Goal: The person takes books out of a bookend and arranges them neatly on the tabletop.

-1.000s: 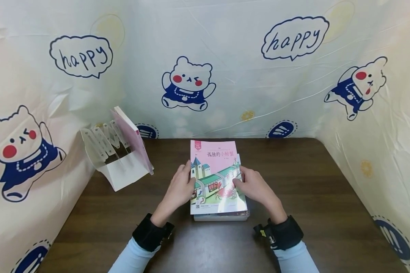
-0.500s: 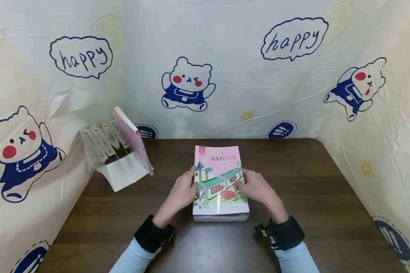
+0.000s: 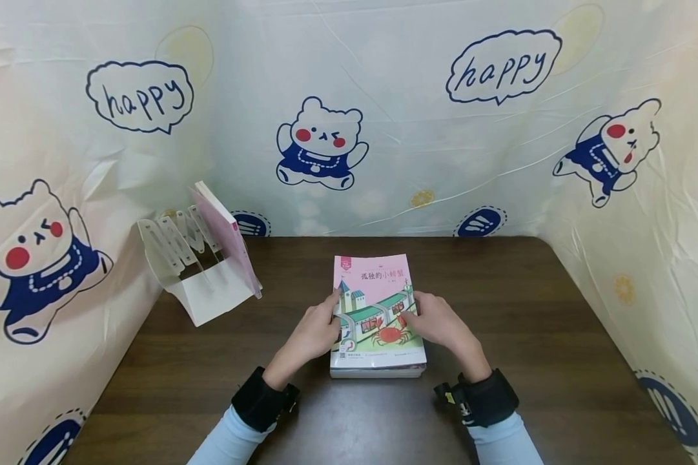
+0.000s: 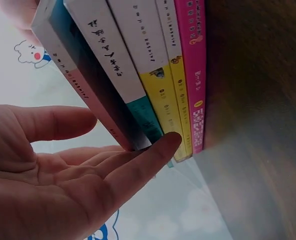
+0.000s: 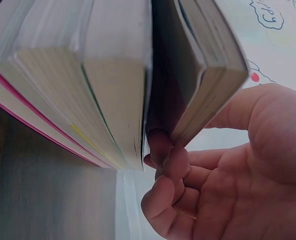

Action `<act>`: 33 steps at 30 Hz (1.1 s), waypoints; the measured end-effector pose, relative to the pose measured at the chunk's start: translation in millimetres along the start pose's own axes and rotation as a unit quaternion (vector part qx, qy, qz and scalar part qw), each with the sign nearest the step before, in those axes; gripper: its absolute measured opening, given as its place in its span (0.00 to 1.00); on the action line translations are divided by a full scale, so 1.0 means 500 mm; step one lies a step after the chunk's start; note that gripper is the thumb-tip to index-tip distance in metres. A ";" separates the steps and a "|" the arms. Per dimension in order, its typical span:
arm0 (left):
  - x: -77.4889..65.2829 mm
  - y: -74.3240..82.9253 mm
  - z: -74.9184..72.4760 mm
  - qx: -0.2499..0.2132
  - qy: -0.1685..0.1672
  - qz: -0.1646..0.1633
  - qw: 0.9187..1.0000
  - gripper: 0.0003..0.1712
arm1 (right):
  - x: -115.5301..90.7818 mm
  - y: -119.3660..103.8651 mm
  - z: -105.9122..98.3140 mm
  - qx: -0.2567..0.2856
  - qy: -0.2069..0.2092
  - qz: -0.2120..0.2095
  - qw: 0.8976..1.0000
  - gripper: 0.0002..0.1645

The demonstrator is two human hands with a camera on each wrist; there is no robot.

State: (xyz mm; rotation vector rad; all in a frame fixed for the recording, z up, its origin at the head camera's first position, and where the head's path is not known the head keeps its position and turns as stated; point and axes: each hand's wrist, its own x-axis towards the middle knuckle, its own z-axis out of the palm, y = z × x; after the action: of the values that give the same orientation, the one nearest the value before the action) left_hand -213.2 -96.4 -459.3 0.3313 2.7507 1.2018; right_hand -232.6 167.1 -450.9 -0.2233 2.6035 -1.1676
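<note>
A thin paperback book (image 3: 378, 307) with a pink cover, a green train and a red crab lies on top of a book stack (image 4: 153, 65) in the middle of the table. At its right edge, my right hand (image 3: 444, 323) grips it, thumb on the cover and fingers curled beneath, as the right wrist view shows. A dark gap separates that side of the book from those below. My left hand (image 3: 314, 332) is at the spine side. Its extended fingers (image 4: 143, 167) touch the stack's spines, with the thumb beside the top book's spine. Pink, yellow and white spines show below.
At the back left of the table (image 3: 500, 271) stands a white folding book rack (image 3: 223, 294) with slotted dividers. A pink-covered book (image 3: 229, 239) leans upright at its right end. A patterned curtain (image 3: 407, 129) encloses the back and sides.
The top book has come toward me and slightly right, lining up with the stack beneath. My left hand has shifted slightly right, its index finger now straighter along the edge; the right hand has barely moved.
</note>
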 end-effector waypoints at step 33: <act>0.001 -0.009 0.007 -0.002 -0.049 -0.023 0.999 0.34 | -0.006 -0.005 0.001 -0.058 -0.021 0.018 0.998 0.32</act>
State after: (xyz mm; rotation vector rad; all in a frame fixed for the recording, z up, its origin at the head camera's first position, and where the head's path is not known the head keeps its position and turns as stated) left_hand -213.7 -96.6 -464.9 0.3167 2.6582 1.1491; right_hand -229.7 165.8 -448.7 -0.2206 2.6298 -0.9911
